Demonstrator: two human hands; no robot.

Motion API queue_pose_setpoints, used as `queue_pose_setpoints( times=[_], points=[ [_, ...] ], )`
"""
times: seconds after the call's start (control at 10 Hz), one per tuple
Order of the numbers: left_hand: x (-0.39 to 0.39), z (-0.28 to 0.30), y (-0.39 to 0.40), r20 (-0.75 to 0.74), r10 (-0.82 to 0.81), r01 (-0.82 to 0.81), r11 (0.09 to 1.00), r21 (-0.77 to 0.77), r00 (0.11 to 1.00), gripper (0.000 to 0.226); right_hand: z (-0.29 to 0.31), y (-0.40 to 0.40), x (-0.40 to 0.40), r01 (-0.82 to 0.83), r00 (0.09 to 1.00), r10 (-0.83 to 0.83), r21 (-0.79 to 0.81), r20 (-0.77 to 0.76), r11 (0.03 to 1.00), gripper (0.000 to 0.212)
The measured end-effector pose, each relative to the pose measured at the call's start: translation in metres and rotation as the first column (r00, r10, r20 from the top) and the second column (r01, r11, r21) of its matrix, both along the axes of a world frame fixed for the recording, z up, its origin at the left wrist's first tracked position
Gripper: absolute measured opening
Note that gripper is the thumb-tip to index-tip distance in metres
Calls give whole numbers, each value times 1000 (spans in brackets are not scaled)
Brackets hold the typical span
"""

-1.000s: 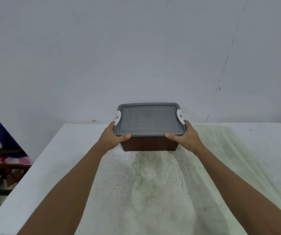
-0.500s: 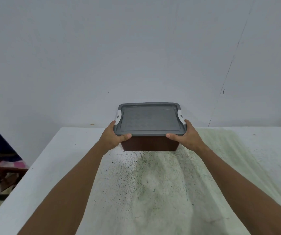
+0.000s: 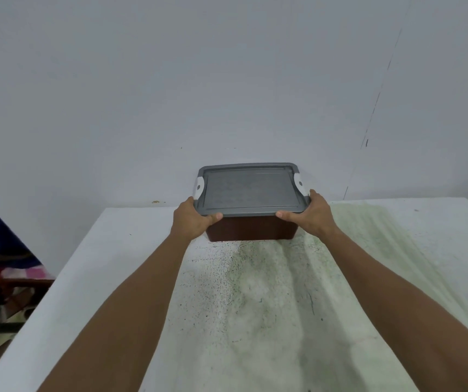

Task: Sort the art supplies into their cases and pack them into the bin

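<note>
Since 1 s ago: little moved, bin [image 3: 251, 230] at same spot at far end of desk [image 3: 108, 278], lid [image 3: 248, 190] on. Left hand [image 3: 191, 222] & right hand [image 3: 313, 216] each grip a near lid corner, thumbs on top. Bin's long axis runs left-right, centred between grips, both equally near.

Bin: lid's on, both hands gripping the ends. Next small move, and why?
Probably let go with both hands. The bin sits on the table at the far edge by the wall, its grey lid flat and the white latches down. The left hand and right hand only hold the lid's rim, and no loose supplies show on the table.
</note>
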State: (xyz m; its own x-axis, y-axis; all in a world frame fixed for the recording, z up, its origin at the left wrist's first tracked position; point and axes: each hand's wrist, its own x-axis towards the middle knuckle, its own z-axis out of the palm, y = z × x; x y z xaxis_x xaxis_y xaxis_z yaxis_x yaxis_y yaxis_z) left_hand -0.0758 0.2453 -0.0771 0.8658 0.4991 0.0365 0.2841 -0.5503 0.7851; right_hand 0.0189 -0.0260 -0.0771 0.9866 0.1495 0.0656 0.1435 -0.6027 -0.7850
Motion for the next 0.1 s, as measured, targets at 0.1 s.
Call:
queue_pose_setpoints(
  times=[0.1],
  points=[
    [-17,-13,-12,71,123,-123,992,-1,990,73,-24,5,-8,93,987,-102,77,127,993,115]
  ],
)
